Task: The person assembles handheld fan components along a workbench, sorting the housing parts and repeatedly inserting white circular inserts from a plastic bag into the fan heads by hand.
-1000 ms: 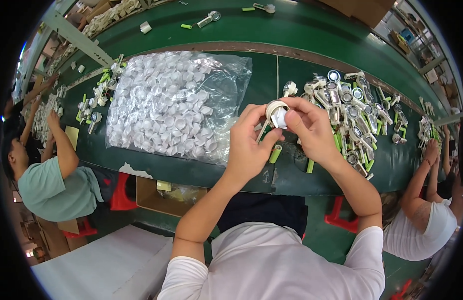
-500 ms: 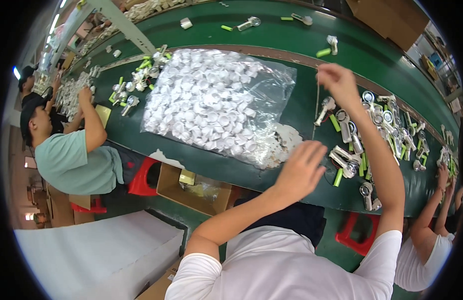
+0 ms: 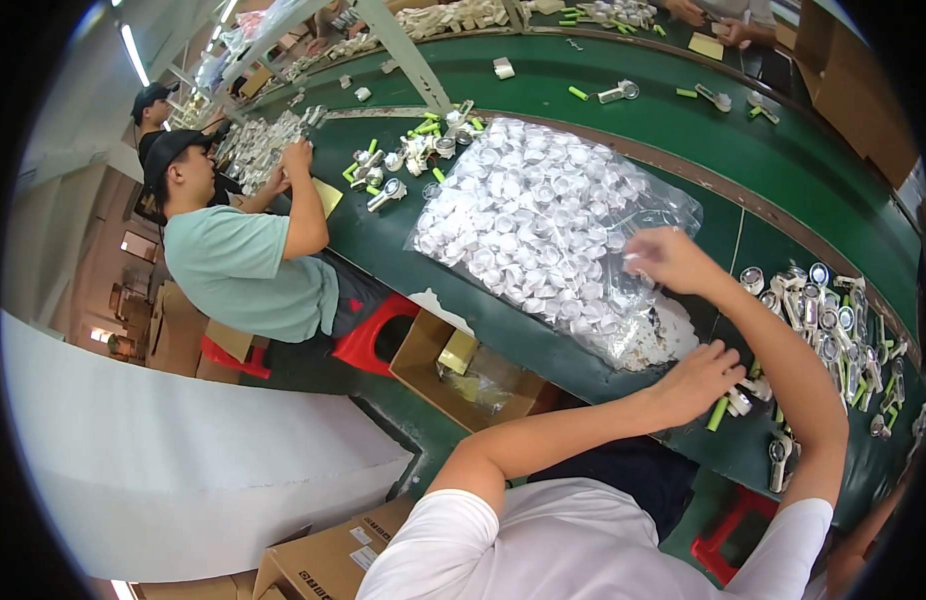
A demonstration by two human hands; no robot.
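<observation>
I had the right hand [image 3: 671,262] at the clear bag [image 3: 675,204] of white caps [image 3: 528,220] on the table [image 3: 378,245], apart from the left hand [image 3: 695,382] near a green cylinder [image 3: 718,413]; I couldn't tell whether either gripped anything.

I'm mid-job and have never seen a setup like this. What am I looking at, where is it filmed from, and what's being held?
There is no machine here, just a person's two bare hands. All the pictures come from one wide camera on that person's head, looking down, so straight edges look bent. On the green table lies a clear bag full of small white caps. To its right is a pile of parts with rounded ends, green cylinders among them. The right hand is at the bag's right side; blur hides whether it holds anything. The left hand is near the front edge, beside a green cylinder; its hold is unclear too.
</observation>
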